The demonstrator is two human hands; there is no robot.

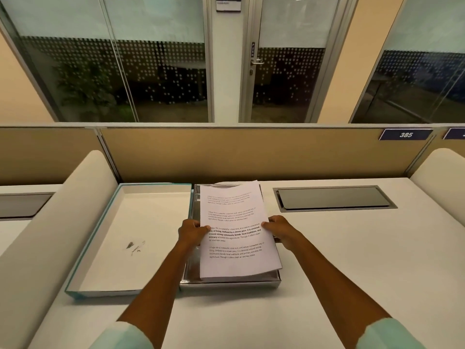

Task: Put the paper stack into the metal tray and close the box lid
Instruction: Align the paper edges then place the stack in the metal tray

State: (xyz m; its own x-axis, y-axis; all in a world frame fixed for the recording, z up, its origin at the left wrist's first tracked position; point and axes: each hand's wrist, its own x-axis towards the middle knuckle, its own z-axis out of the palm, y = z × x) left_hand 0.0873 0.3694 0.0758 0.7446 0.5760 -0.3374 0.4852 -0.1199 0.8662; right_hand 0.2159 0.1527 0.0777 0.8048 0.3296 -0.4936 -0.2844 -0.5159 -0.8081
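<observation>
A stack of white printed paper (234, 215) hangs slightly tilted over the metal tray (226, 283) at the middle of the desk. My left hand (192, 231) grips the stack's left edge and my right hand (280, 229) grips its right edge. The near end of the stack lies low in the tray; the far end stands higher, past the tray's rim. Left of the tray lies the open box lid (120, 238), teal-edged, inside up, touching the tray's side.
A white desk (352, 260) carries a recessed grey cable hatch (332, 199) at the back right. A tan partition (251, 154) runs along the back. Curved white dividers (55, 230) flank the desk on both sides.
</observation>
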